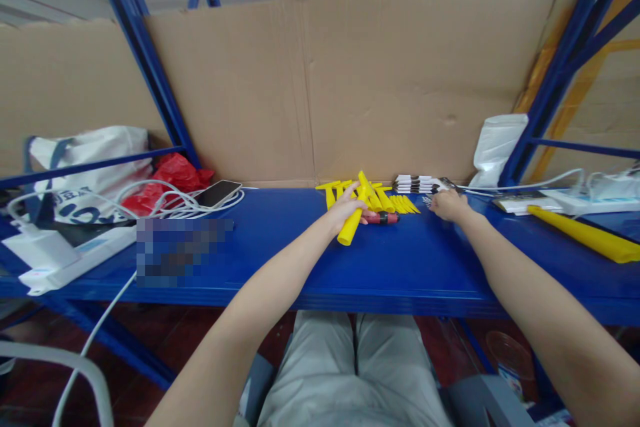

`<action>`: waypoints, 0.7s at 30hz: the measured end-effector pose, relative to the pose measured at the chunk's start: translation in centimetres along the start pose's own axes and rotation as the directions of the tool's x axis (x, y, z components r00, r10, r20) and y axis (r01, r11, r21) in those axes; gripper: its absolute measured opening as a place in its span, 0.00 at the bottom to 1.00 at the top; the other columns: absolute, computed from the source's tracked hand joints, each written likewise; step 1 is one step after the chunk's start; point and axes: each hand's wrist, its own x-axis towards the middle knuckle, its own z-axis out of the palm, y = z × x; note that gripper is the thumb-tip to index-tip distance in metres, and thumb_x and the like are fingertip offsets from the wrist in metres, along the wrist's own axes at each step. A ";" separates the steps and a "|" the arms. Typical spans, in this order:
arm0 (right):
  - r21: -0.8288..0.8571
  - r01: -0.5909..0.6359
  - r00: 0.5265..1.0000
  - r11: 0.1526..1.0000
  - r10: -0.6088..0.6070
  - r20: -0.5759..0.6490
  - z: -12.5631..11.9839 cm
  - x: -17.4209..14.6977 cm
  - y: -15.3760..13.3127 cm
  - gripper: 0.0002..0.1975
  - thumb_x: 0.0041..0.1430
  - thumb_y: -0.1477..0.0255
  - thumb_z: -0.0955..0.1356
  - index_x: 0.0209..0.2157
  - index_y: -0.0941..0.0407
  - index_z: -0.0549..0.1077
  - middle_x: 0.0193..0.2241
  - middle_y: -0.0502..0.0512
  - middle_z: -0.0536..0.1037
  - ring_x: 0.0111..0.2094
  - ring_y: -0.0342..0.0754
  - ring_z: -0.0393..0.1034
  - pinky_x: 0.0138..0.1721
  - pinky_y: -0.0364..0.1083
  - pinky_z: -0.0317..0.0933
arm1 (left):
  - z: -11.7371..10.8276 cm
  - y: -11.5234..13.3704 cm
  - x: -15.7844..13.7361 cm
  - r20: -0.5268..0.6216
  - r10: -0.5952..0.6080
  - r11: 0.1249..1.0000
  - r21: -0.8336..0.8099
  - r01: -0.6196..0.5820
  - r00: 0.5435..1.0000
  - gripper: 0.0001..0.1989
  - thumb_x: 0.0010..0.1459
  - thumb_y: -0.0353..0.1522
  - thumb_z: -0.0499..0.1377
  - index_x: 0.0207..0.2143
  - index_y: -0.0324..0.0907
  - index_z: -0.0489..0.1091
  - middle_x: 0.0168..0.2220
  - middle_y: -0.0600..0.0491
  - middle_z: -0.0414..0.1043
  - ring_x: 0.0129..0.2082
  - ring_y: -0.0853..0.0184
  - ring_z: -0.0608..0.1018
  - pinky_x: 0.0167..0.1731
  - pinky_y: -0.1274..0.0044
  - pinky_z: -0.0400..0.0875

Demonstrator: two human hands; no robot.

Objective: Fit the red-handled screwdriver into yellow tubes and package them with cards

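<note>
My left hand [345, 205] is closed around a yellow T-shaped plastic piece [351, 227], whose round tube end points toward me. Just beyond it lie several similar yellow pieces [384, 200] and a row of small flat yellow parts [404, 204]. A red and black cylindrical tool [387, 218], perhaps a screwdriver, rests on the table under or beside my left fingers; whether they touch it is unclear. My right hand [449, 204] has its fingers drawn together at some small metallic bits [427, 200]. What it pinches, if anything, is too small to make out.
White packets with black bands [415, 183] are stacked against the cardboard wall [380, 93]. At right are a white bag [497, 147], a long yellow piece [585, 233] and a power strip [595, 201]. A phone [219, 193], cables and a red bag [177, 177] lie left on the blue table [280, 240].
</note>
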 end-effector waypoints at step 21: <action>-0.013 0.028 1.000 1.000 -0.028 -0.007 0.3 0.2 -0.1 0.16 0.55 0.76 0.59 0.43 0.63 0.73 0.48 0.70 0.71 0.53 0.61 0.61 0.48 0.57 0.58 | -0.2 -0.4 0.2 0.089 -0.004 1.000 0.027 0.002 0.996 0.44 0.49 0.17 0.55 0.64 0.50 0.40 0.46 0.42 0.69 0.21 0.70 0.78 0.16 0.83 0.68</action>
